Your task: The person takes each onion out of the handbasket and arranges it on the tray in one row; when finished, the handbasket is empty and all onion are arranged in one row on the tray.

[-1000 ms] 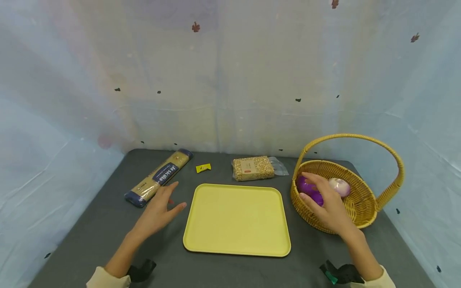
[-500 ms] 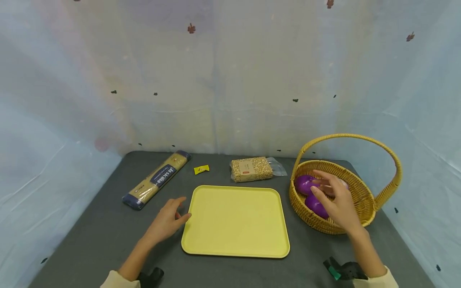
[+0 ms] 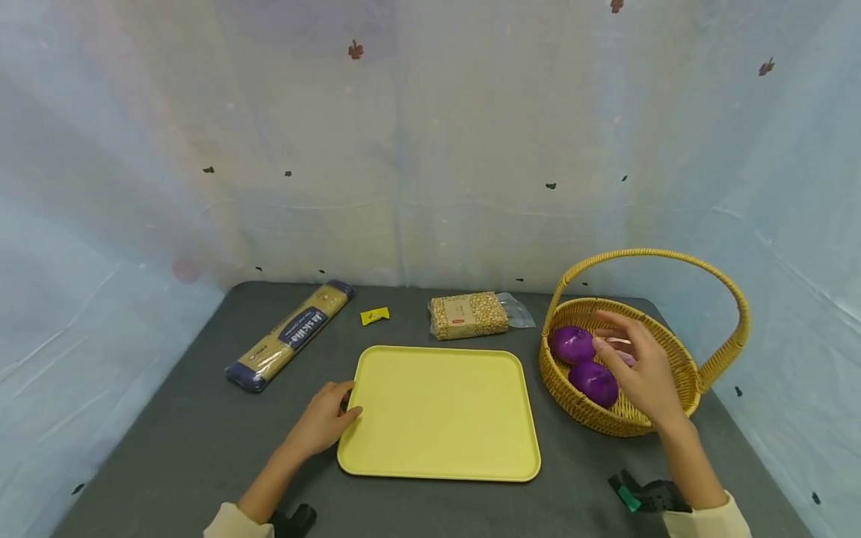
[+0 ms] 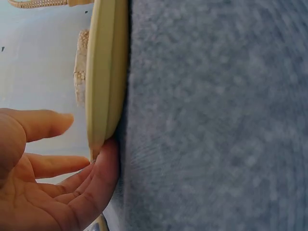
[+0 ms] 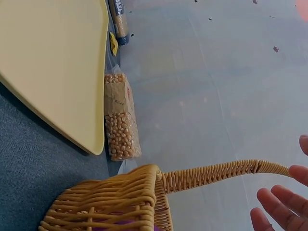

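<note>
A yellow tray (image 3: 440, 411) lies flat on the dark grey table. My left hand (image 3: 328, 418) is at the tray's left edge with its fingers relaxed. In the left wrist view, my left hand's fingers (image 4: 98, 180) touch the tray rim (image 4: 103, 77) from below. My right hand (image 3: 639, 366) hovers open, fingers spread, over a wicker basket (image 3: 679, 359). Two purple round things (image 3: 572, 344) (image 3: 593, 381) lie in the basket to the left of that hand. A pale pink thing (image 3: 615, 342) shows only between its fingers. In the right wrist view, my right hand's fingertips (image 5: 281, 209) are in the air beside the basket handle (image 5: 216, 173).
A long pasta packet (image 3: 291, 335) lies at the back left, with a small yellow wrapper (image 3: 374, 315) beside it. A bag of grain (image 3: 469, 315) sits behind the tray. Pale cloth walls surround the table. The basket's tall handle (image 3: 736, 299) arches over it.
My left hand slid right from near the pasta packet to the tray's left edge. My right hand moved off the purple things, further over the basket, and now covers the pale one.
</note>
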Demonstrator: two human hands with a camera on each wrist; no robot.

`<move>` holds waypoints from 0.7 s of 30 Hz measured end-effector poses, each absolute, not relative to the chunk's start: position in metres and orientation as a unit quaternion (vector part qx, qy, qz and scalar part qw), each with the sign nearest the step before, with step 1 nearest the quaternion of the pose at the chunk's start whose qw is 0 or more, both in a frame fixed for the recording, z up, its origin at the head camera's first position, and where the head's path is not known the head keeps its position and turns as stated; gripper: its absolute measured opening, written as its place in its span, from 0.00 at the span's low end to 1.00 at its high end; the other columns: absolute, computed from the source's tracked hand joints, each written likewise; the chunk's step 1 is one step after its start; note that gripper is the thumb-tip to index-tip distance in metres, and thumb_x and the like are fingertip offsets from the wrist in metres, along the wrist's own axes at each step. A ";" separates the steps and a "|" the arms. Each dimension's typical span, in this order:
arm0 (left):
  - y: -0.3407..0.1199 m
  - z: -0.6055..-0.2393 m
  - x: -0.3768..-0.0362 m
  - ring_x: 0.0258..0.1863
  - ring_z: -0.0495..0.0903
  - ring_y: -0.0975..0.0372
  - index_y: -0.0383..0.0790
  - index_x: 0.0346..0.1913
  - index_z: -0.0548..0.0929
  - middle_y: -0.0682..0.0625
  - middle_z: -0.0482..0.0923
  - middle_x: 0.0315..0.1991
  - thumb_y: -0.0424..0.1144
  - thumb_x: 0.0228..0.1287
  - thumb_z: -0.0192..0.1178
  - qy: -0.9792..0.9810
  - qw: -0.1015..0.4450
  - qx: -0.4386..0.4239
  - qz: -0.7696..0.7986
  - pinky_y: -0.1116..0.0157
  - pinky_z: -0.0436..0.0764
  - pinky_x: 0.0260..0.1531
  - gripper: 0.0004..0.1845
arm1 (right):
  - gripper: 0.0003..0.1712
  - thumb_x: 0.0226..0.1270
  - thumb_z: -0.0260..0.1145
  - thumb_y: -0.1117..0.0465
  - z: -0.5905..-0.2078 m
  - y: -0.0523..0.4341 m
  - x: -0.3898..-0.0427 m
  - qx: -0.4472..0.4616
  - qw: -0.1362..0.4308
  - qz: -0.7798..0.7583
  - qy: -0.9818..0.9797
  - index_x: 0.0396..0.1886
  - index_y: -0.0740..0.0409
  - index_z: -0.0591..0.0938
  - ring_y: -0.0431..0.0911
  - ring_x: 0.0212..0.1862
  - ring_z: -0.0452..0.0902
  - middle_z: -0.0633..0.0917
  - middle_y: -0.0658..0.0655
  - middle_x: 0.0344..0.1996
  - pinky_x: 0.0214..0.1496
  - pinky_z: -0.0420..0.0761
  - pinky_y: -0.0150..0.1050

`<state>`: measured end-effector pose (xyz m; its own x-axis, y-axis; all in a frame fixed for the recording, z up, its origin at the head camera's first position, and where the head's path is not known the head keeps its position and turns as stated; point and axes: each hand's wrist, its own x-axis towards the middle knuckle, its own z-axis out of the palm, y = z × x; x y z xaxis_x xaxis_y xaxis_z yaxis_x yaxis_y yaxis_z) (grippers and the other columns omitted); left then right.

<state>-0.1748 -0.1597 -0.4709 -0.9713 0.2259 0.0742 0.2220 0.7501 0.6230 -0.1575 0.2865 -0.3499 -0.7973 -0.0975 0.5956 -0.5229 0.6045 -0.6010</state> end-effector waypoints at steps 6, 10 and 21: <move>-0.158 -0.473 -0.178 0.24 0.66 0.63 0.25 0.52 0.75 0.50 0.68 0.27 0.28 0.56 0.62 0.940 -0.017 0.118 0.321 0.66 0.66 0.25 0.20 | 0.25 0.60 0.60 0.75 -0.348 0.290 -0.159 0.174 0.268 0.403 -0.858 0.59 0.67 0.72 0.29 0.45 0.73 0.74 0.38 0.45 0.43 0.72 0.18; -0.159 -0.474 -0.179 0.23 0.65 0.63 0.24 0.52 0.76 0.51 0.68 0.25 0.25 0.55 0.60 0.939 -0.014 0.113 0.326 0.66 0.66 0.24 0.19 | 0.25 0.59 0.60 0.75 -0.344 0.291 -0.160 0.171 0.273 0.402 -0.857 0.58 0.69 0.72 0.29 0.45 0.73 0.73 0.36 0.46 0.43 0.71 0.18; -0.161 -0.477 -0.180 0.21 0.66 0.63 0.25 0.53 0.75 0.51 0.69 0.25 0.24 0.56 0.59 0.937 -0.008 0.104 0.334 0.66 0.66 0.22 0.20 | 0.25 0.62 0.60 0.71 -0.353 0.309 -0.182 0.158 0.271 0.393 -0.864 0.60 0.61 0.72 0.28 0.47 0.72 0.72 0.34 0.52 0.44 0.69 0.18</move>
<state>-0.1797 -0.1606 -0.4774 -0.9781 0.1898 0.0852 0.2009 0.7558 0.6232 -0.1817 0.3093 -0.3527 -0.8024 -0.0608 0.5937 -0.4872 0.6414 -0.5927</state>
